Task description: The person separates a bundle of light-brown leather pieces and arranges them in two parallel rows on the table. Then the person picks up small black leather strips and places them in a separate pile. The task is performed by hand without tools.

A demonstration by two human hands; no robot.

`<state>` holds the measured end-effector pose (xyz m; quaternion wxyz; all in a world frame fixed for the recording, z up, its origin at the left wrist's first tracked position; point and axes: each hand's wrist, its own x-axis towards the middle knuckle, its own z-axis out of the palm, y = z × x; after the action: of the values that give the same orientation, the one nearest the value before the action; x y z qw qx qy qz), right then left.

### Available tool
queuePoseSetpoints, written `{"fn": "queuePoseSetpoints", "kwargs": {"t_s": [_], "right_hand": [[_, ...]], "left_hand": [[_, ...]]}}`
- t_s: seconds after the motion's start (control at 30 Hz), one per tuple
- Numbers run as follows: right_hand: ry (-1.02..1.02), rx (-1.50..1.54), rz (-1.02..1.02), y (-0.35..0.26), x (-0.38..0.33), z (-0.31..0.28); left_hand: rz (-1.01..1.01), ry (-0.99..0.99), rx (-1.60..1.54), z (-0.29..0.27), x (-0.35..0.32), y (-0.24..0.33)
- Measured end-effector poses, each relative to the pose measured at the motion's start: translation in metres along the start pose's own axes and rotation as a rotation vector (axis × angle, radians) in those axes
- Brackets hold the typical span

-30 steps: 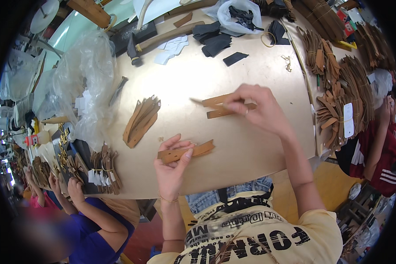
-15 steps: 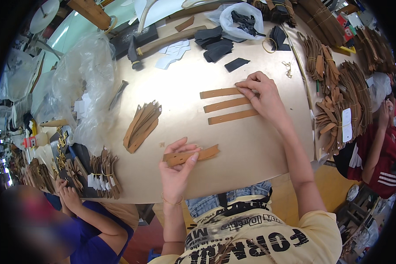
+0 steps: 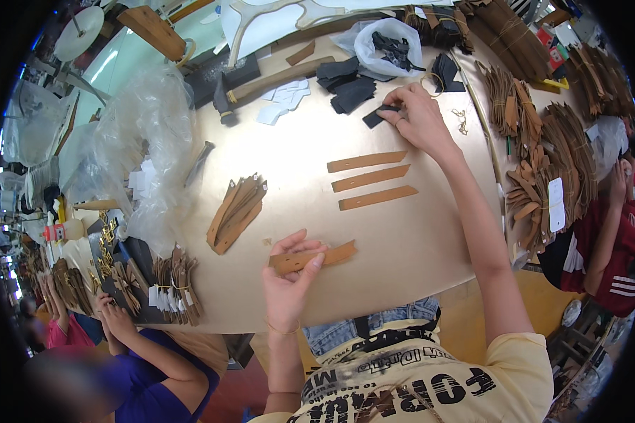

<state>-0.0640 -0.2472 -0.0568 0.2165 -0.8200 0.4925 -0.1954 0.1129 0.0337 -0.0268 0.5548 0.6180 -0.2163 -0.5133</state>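
A brown strip (image 3: 341,253) is being pinched by the left hand (image 3: 288,271); beyond that grip, rightward, a black piece (image 3: 375,120) is being touched by the right hand (image 3: 418,116); whether pinched cannot be told.

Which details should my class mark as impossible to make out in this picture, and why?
Head view: whether the brown piece in the left hand is one layer or several; the hand covers its middle.
Head view: the right end of the black piece; the right hand covers it.
Head view: how many layers the fanned bundle has; they overlap.
Head view: most of the co-worker in red; the dark rim cuts in.
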Motion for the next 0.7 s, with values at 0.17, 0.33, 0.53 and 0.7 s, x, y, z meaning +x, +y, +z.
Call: {"fn": "queuePoseSetpoints", "kwargs": {"t_s": [0.17, 0.33, 0.53, 0.7], "right_hand": [[-0.156, 0.231, 0.036, -0.012, 0.006, -0.008], [-0.029, 0.343, -0.011, -0.028, 0.031, 0.001], [0.050, 0.224, -0.215, -0.047, -0.001, -0.002], [-0.608, 0.755, 0.006, -0.061, -0.092, -0.024]], "left_hand": [[0.002, 0.009, -0.029, 0.000, -0.001, 0.001], [0.006, -0.034, -0.041, 0.004, -0.002, 0.004], [-0.010, -0.077, -0.316, 0.009, -0.001, 0.003], [0.018, -0.171, -0.403, 0.016, 0.004, -0.006]]}}
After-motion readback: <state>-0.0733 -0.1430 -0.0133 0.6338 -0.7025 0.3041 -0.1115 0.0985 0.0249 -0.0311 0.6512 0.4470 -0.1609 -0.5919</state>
